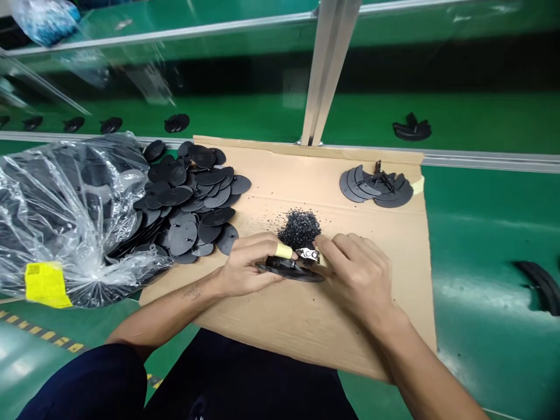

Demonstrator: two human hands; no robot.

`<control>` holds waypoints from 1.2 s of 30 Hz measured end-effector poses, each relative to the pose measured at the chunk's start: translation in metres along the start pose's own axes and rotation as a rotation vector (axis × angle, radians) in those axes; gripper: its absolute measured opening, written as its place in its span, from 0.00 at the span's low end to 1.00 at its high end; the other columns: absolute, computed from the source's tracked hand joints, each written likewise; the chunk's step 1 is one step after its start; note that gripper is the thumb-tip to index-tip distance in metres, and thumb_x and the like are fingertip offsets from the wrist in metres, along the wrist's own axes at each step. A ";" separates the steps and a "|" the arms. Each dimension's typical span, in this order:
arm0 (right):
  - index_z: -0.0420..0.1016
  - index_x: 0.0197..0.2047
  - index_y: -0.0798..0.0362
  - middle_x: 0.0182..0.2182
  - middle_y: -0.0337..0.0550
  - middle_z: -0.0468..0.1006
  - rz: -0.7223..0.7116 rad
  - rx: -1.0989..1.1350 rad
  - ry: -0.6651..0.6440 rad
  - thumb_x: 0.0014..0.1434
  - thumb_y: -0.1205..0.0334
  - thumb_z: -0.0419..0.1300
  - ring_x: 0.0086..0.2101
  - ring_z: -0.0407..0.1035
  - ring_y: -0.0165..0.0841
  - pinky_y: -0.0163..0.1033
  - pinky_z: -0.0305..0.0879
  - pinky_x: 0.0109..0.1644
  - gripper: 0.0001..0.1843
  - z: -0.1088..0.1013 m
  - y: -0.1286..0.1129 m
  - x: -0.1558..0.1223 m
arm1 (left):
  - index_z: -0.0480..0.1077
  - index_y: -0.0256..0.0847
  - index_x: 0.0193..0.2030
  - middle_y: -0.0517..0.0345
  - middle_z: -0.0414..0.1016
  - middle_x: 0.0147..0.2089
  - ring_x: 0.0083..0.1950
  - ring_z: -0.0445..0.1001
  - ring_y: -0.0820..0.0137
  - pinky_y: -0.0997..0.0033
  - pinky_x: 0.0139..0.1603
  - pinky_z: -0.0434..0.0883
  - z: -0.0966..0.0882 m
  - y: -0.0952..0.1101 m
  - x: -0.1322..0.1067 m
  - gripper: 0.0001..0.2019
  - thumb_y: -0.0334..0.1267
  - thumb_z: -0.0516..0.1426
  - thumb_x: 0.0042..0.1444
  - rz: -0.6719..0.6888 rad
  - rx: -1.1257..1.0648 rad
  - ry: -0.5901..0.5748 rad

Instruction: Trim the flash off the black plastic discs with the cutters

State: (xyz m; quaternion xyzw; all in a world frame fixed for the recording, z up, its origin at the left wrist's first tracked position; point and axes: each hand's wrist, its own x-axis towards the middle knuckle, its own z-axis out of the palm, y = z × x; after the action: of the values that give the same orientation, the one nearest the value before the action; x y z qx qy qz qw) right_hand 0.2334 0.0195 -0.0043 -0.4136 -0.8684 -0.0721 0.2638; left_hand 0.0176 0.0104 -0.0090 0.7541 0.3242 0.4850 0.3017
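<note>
Dark navy cloth [245,379] is covering the person's lap at the near edge. Above it, a thin black oval plastic disc [297,273] is hanging over the tan cardboard sheet [280,326], showing almost edge-on. The left hand [247,265] is pinching its left end, thumb and fingers pressing together; pale yellow tape is wrapping one digit. The right hand [361,268] is curling tightly around a small shiny metal tool [308,255] at the disc's right end; whether the metal is touching plastic, I cannot tell.

The disc is probably feeling light, stiff and rather slippery; its rim is likely offering the safest hold, small raised parts perhaps risking a snap.

Just beyond, a mound of tiny black plastic chips [301,228] is limiting low movement forward. Leftward, a heap of loose black oval discs [182,235] and a clear plastic bag [65,216] are crowding the cardboard. Rightward, more room is stretching toward the cardboard's edge, with a fanned stack of black curved pieces [394,197] sitting near the far corner.
</note>
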 end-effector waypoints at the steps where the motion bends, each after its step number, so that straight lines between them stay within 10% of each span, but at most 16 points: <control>1: 0.77 0.40 0.55 0.25 0.40 0.73 -0.006 -0.002 -0.030 0.64 0.76 0.53 0.28 0.61 0.34 0.40 0.53 0.32 0.13 0.002 0.001 0.000 | 0.77 0.37 0.42 0.55 0.78 0.32 0.33 0.75 0.71 0.73 0.34 0.72 0.000 0.000 0.001 0.08 0.41 0.64 0.62 -0.016 0.034 -0.016; 10: 0.73 0.51 0.50 0.41 0.46 0.82 0.222 0.591 -0.153 0.65 0.57 0.62 0.38 0.75 0.39 0.41 0.69 0.39 0.13 0.003 0.012 0.003 | 0.72 0.39 0.33 0.60 0.71 0.28 0.29 0.69 0.72 0.73 0.30 0.66 0.001 -0.009 0.004 0.12 0.44 0.63 0.62 -0.317 0.129 0.013; 14: 0.72 0.40 0.49 0.29 0.39 0.76 0.168 0.729 -0.010 0.67 0.62 0.60 0.28 0.71 0.33 0.37 0.66 0.32 0.01 0.000 0.009 0.004 | 0.75 0.46 0.40 0.56 0.77 0.35 0.36 0.75 0.65 0.67 0.37 0.72 -0.001 -0.006 0.011 0.04 0.40 0.64 0.61 -0.241 0.068 -0.186; 26: 0.73 0.49 0.51 0.31 0.44 0.74 -0.025 0.419 0.282 0.62 0.76 0.53 0.30 0.67 0.36 0.40 0.63 0.33 0.16 0.005 0.016 -0.002 | 0.80 0.42 0.41 0.60 0.81 0.33 0.31 0.76 0.72 0.76 0.33 0.71 -0.061 -0.005 0.104 0.04 0.35 0.63 0.61 -0.400 -0.037 -0.767; 36: 0.72 0.42 0.52 0.30 0.43 0.73 0.039 0.331 0.149 0.58 0.76 0.53 0.32 0.63 0.36 0.41 0.58 0.36 0.13 0.017 0.004 -0.011 | 0.77 0.35 0.43 0.49 0.81 0.48 0.50 0.79 0.61 0.62 0.55 0.75 -0.114 -0.106 0.206 0.09 0.39 0.58 0.66 -0.366 0.844 -0.253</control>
State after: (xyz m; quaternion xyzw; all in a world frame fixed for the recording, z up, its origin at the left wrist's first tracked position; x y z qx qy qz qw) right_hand 0.2355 0.0211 -0.0251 -0.3748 -0.8382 0.0466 0.3934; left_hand -0.0437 0.2518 0.0592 0.7943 0.5812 0.1544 0.0865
